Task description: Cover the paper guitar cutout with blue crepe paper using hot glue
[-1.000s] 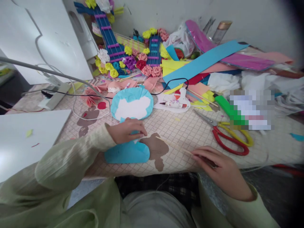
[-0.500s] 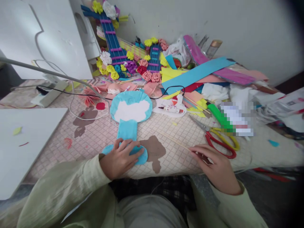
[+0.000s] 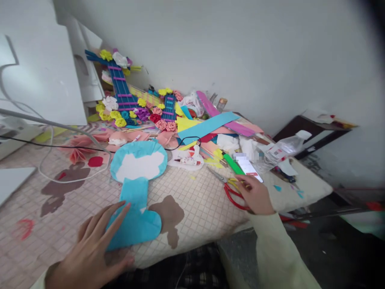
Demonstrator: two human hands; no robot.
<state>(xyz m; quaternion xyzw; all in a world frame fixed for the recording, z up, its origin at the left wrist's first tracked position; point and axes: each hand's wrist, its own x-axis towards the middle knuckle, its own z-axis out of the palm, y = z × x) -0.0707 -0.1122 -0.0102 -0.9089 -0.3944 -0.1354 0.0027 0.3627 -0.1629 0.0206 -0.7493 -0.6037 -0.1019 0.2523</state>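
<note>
My left hand [image 3: 93, 245] lies flat, fingers spread, on the lower lobe of a blue paper cut-out [image 3: 136, 224] near the table's front edge. The cut-out's narrow neck runs up to a round blue piece with a white cloud shape [image 3: 138, 162]. My right hand [image 3: 255, 194] is out to the right, its fingers drawn together over the handles of the red and yellow scissors [image 3: 233, 196]. The scissor blades point up and left, towards a glue gun [image 3: 188, 158].
A heap of coloured paper strips, paper roses and a blue ladder-like craft [image 3: 120, 86] fills the back. A green tool [image 3: 233, 163], a phone [image 3: 249, 166] and a plastic bottle [image 3: 282, 148] lie right. Cables [image 3: 60, 178] loop left. White boards [image 3: 42, 76] lean behind.
The view swung up and right. My left hand flattened onto the blue cut-out. My right hand left the thin stick and moved right onto the scissors.
</note>
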